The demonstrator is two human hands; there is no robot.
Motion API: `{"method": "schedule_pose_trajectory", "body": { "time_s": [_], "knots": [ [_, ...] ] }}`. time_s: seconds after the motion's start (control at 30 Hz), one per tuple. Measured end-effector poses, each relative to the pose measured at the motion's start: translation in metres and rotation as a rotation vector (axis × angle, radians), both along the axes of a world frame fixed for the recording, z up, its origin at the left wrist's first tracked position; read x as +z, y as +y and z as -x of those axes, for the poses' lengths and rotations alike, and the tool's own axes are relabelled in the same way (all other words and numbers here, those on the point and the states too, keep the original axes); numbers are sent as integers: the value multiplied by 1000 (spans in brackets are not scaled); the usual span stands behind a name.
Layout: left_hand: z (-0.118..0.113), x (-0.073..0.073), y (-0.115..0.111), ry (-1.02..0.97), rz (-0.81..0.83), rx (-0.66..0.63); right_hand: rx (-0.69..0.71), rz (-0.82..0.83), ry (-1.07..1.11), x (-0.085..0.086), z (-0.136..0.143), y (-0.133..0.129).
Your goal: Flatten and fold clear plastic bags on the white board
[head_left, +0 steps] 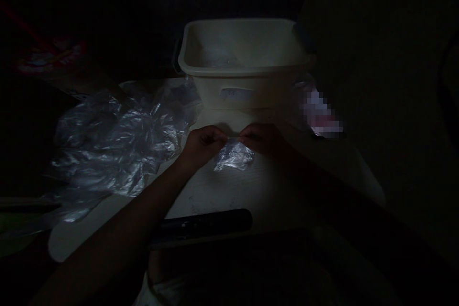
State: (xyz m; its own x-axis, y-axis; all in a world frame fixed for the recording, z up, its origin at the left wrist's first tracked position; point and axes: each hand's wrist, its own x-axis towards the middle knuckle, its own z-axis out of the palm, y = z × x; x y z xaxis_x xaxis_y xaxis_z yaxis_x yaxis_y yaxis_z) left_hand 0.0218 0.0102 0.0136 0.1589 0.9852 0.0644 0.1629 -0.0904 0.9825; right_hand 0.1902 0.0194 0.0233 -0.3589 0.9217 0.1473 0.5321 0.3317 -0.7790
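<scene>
In the dim head view, a small clear plastic bag [234, 155] hangs between my two hands above a pale table. My left hand [204, 146] pinches its upper left edge between thumb and fingers. The upper right edge is pinched by my right hand [263, 138], which lies in deeper shadow. The fingertips of both hands are close together. Whether anything is inside the bag is too dark to make out.
Behind my hands stands a cream plastic tub [247, 71] with dark handles and a label. A heap of clear plastic bags [118, 138] covers the left side of the table [211, 191]. A dark elongated object [208, 224] lies at the near edge. A partly blurred packet [322, 114] is at right.
</scene>
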Motion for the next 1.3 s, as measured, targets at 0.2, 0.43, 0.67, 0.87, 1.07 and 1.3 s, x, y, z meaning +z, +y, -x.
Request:
{"method": "schedule_pose_trajectory", "body": {
  "time_s": [0.2,0.43,0.67,0.87,1.07,1.3],
  "knots": [
    [-2,2,-1,10,-1,6,23,7,11,-1,-1,0],
    [-1,-2,0,-8,-28,38,13,7,5,1,1,0],
    [-1,1,1,-42,10,98,-5,-1,-3,2,-1,1],
    [-1,2,1,-48,5,112,-22,-28,-7,1,-2,2],
    [-1,-2,2,-32,-12,62,27,10,59,-2,-1,1],
    [-1,1,1,-32,-5,96,-20,-32,-15,-1,-1,2]
  ]
}}
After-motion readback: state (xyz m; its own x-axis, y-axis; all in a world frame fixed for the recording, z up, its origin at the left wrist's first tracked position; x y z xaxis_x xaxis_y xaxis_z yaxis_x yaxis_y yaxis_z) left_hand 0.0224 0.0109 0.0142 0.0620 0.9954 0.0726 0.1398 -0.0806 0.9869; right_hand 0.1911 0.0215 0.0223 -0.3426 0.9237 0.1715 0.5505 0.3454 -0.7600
